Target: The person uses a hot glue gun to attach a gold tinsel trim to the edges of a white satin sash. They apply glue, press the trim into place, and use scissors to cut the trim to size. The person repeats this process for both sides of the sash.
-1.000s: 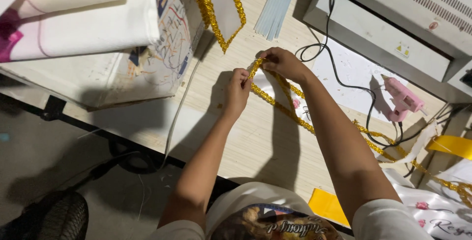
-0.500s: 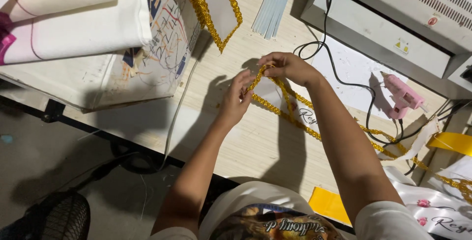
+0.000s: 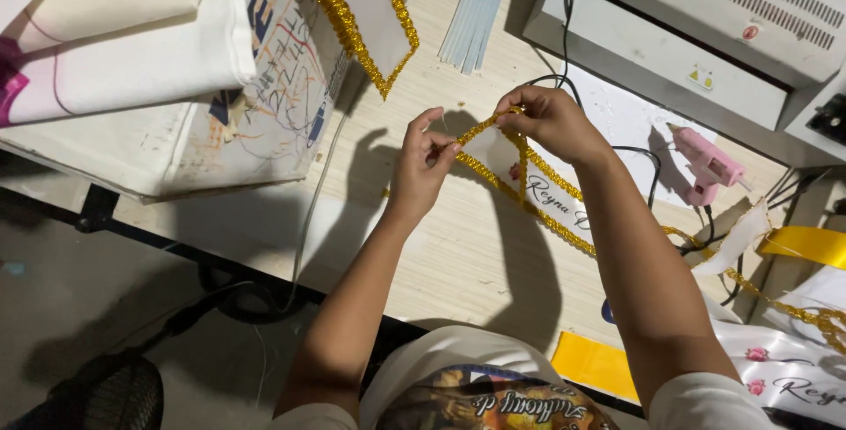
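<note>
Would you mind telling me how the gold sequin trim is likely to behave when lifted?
Probably floppy: the gold sequin trim bends and trails loosely between the left hand and right hand. Likely light, since fingertips alone hold it. Its long tail may drag or snag.

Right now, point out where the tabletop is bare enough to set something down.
Bare wood lies on the table between the forearms, near its front edge, and left of the left hand. Crowded: under the right hand with the gold trim, and around the pink glue gun.
</note>
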